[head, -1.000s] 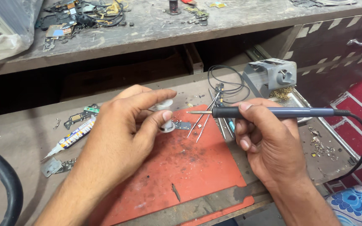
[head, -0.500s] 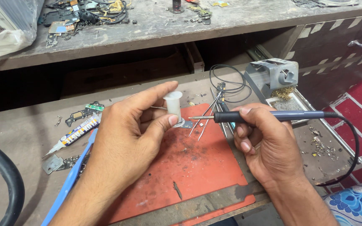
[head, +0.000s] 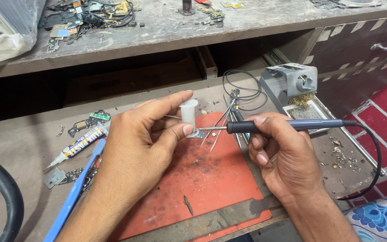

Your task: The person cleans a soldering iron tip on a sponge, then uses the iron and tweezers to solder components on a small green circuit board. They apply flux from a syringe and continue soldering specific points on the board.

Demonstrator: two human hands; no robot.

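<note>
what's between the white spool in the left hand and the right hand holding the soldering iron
In the head view, metal tweezers lie on the red mat between white spool and right hand; the iron's tip crosses above them.

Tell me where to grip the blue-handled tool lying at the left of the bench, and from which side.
Grip the blue-handled tool at mid-handle, coming from above. It lies flat and slanted, long and thin, with its upper end beside the left hand.

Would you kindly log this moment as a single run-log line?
left hand: pinching small white plastic spool | right hand: holding dark-handled soldering iron, tip beside spool base | surface: red rubber mat
</note>
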